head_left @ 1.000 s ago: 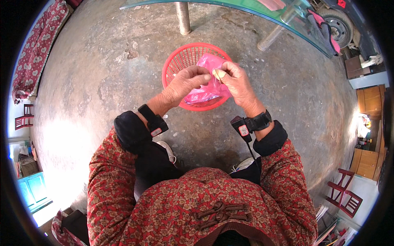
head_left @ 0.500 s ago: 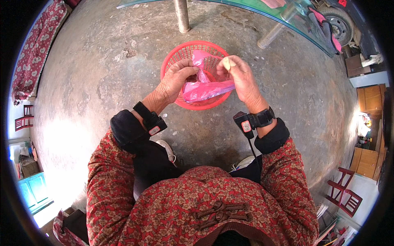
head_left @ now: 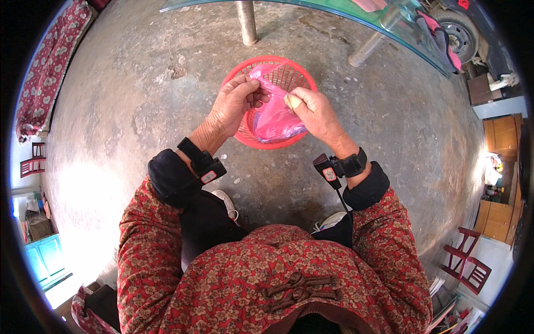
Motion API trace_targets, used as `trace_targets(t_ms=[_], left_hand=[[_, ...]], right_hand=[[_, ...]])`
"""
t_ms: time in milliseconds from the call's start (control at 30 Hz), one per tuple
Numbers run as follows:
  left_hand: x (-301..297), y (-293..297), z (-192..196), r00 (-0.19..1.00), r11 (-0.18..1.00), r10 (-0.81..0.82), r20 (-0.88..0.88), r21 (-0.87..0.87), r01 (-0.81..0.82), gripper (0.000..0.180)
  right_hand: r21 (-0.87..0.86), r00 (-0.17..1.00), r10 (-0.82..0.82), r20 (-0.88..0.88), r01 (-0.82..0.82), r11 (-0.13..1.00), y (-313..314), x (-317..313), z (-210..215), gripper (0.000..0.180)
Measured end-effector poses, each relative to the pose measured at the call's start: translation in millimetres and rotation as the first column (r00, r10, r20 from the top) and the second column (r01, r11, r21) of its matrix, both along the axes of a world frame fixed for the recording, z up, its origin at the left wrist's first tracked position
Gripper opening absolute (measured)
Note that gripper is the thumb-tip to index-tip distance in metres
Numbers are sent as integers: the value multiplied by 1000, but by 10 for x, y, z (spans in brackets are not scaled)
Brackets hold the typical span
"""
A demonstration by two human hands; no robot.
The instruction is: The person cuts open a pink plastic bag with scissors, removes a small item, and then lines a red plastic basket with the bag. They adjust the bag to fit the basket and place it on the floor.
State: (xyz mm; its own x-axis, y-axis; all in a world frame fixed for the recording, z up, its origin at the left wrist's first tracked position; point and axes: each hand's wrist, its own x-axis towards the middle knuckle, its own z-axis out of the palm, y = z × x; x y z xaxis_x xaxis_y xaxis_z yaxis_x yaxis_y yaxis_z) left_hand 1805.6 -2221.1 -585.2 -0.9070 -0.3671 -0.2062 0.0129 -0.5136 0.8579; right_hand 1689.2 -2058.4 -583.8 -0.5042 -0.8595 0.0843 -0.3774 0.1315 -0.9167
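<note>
A: What is seen largest in the view?

B: A grey concrete floor (head_left: 128, 111) is seen across most of the picture, with stains and small debris scattered on it. At the top edge a glass tabletop (head_left: 345, 16) is carried on round metal legs (head_left: 246, 22). Lower down, the person's red floral jacket (head_left: 267, 278) is seen filling the bottom of the view.

A: And what is placed on the floor?

B: A round red plastic basket (head_left: 289, 69) with a latticed wall is set on the floor below the table edge, in front of the person. A pink plastic bag (head_left: 275, 114) is held over it, hanging down into the basket's opening.

A: How is the bag held?

B: Its upper edge is pinched on both sides. The left hand (head_left: 233, 106) is closed on the bag's left edge, with fingers curled and the thumb pressed against them. The right hand (head_left: 314, 111) is closed on the right edge, the plastic being nipped between thumb and forefinger. The two hands are kept near each other, with the bag's mouth stretched between them.

A: Is anything worn on the arms?

B: A black strap with a small device (head_left: 203, 164) is worn on the left wrist, and a like one (head_left: 339, 167) on the right wrist. White shoes (head_left: 225, 203) are partly seen beneath the arms.
</note>
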Motion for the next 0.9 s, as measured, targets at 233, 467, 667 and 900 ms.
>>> trace_targets(t_ms=[233,467,667,900], left_hand=[[1,-23,6,1000,997,18,9,77,-19,11],[25,-26,-7,999,998,-33,-13,56,34,15],[37,1,11,1000,994,-31,6,102,30,12],[41,111,104,973,982,-184,139,-21,188,15]], right_hand=[[-150,978,13,-209,-46,988,2,106,21,31],[-77,991,-31,-134,21,997,-2,46,48,16],[-29,981,-65,-183,61,998,40,52,74,15],[-127,984,-87,-152,68,990,31,92,68,16]])
